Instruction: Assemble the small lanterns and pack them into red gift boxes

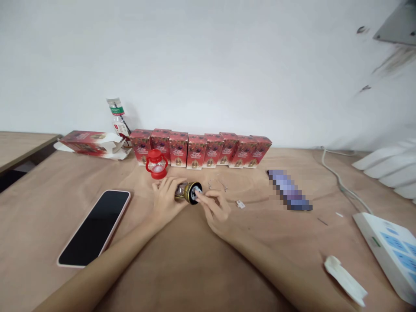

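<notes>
My left hand (167, 198) is wrapped around a small bronze-coloured lantern (181, 191) with a clear middle, tipped on its side. Its round base, black-rimmed with a pale inside, faces right. The fingertips of my right hand (216, 211) are pressed together against the inside of that base; whatever they may pinch is too small to make out. Behind my left hand a red lantern (157, 164) with a clear middle stands upright. Just right of my right hand lies a small white piece (240, 204). Thin wire-like bits (221, 183) lie behind it.
Several red printed boxes (196, 151) line the wall. An opened box (92, 145) lies at left, before a clear bottle (117, 119). A phone (95, 227) is on the left, a pixelated dark object (289, 190) on the right. A white power strip (390, 247) and crumpled white strip (345, 279) are front right.
</notes>
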A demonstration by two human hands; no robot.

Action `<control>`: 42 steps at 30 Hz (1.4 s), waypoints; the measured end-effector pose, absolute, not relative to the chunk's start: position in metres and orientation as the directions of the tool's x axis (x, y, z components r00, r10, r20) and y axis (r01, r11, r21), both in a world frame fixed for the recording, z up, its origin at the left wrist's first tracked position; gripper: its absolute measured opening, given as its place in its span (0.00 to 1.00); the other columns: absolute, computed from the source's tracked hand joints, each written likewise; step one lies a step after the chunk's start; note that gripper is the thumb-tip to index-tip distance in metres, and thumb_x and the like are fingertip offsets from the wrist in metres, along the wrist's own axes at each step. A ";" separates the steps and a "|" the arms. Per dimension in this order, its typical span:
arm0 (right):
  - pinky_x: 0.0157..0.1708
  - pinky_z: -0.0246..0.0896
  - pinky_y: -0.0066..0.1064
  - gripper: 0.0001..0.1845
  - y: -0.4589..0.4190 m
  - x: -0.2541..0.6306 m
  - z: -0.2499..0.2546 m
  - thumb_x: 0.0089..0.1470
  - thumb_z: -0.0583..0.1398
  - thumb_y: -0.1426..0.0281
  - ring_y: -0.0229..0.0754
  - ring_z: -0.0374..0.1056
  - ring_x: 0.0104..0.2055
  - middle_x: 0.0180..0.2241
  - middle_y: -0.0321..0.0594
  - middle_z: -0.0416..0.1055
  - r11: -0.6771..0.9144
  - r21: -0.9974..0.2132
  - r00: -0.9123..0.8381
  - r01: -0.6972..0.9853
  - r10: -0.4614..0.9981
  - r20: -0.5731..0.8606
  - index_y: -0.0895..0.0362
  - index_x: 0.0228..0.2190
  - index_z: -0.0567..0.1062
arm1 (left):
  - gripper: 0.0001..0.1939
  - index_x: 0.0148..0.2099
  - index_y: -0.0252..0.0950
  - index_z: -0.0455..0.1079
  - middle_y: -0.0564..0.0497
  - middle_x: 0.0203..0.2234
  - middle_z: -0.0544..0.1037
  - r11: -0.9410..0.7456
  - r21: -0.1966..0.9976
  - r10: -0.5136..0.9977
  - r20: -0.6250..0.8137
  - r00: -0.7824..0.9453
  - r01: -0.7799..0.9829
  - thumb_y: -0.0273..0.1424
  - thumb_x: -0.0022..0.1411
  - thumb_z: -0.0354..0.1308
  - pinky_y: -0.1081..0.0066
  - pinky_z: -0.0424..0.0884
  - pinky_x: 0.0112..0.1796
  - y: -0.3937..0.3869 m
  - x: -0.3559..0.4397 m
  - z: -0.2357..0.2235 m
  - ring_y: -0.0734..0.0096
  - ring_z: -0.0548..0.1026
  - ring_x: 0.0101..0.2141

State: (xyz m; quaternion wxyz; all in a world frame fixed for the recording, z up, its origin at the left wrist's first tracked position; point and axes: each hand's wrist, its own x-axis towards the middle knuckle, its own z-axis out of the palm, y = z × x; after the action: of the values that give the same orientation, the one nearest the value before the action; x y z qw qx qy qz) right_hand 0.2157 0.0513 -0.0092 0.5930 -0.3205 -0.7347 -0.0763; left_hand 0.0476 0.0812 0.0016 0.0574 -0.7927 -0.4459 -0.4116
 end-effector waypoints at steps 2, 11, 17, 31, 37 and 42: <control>0.32 0.67 0.24 0.19 0.052 0.215 -0.009 0.58 0.56 0.80 0.34 0.67 0.32 0.31 0.37 0.66 0.789 -0.282 -0.081 0.546 0.385 0.919 0.51 0.48 0.73 | 0.17 0.47 0.39 0.66 0.48 0.39 0.78 -0.619 0.250 0.638 0.714 0.290 0.745 0.33 0.55 0.61 0.64 0.54 0.37 0.082 0.048 0.001 0.59 0.74 0.40; 0.33 0.67 0.25 0.18 0.051 0.217 -0.008 0.58 0.52 0.82 0.34 0.68 0.33 0.33 0.40 0.68 0.806 -0.285 -0.097 0.519 0.387 0.917 0.54 0.45 0.74 | 0.17 0.46 0.38 0.67 0.47 0.39 0.78 -0.581 0.280 0.686 0.674 0.275 0.765 0.35 0.55 0.60 0.63 0.54 0.38 0.082 0.048 0.001 0.59 0.73 0.40; 0.33 0.68 0.25 0.19 0.050 0.216 -0.008 0.59 0.52 0.81 0.34 0.69 0.33 0.32 0.39 0.68 0.806 -0.276 -0.094 0.523 0.377 0.921 0.52 0.46 0.74 | 0.17 0.47 0.38 0.67 0.47 0.40 0.78 -0.592 0.275 0.688 0.662 0.297 0.758 0.36 0.55 0.60 0.63 0.54 0.37 0.081 0.048 0.002 0.59 0.73 0.41; 0.33 0.67 0.26 0.17 0.051 0.218 -0.007 0.58 0.53 0.81 0.35 0.69 0.34 0.31 0.39 0.68 0.782 -0.246 -0.104 0.572 0.367 0.924 0.52 0.42 0.75 | 0.19 0.47 0.38 0.67 0.47 0.39 0.78 -0.615 0.245 0.672 0.660 0.336 0.750 0.38 0.54 0.61 0.64 0.54 0.37 0.080 0.048 0.003 0.60 0.74 0.40; 0.34 0.67 0.29 0.17 0.052 0.217 -0.008 0.58 0.53 0.80 0.37 0.68 0.33 0.30 0.38 0.68 0.786 -0.257 -0.092 0.563 0.368 0.925 0.51 0.43 0.74 | 0.19 0.46 0.38 0.68 0.47 0.38 0.78 -0.613 0.219 0.671 0.652 0.353 0.759 0.39 0.52 0.62 0.64 0.54 0.36 0.079 0.048 0.003 0.59 0.74 0.38; 0.33 0.67 0.29 0.17 0.053 0.216 -0.010 0.58 0.53 0.81 0.37 0.67 0.33 0.30 0.38 0.67 0.788 -0.248 -0.071 0.564 0.346 0.936 0.52 0.42 0.74 | 0.18 0.45 0.38 0.69 0.47 0.37 0.79 -0.619 0.206 0.660 0.659 0.360 0.758 0.40 0.53 0.61 0.64 0.54 0.35 0.079 0.048 0.004 0.60 0.74 0.37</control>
State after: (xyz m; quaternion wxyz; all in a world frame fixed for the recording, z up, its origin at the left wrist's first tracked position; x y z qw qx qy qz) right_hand 0.2159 0.0533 -0.0103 0.6054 -0.3132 -0.7261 -0.0900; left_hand 0.0479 0.0793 0.0039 0.0668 -0.8220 -0.4313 -0.3659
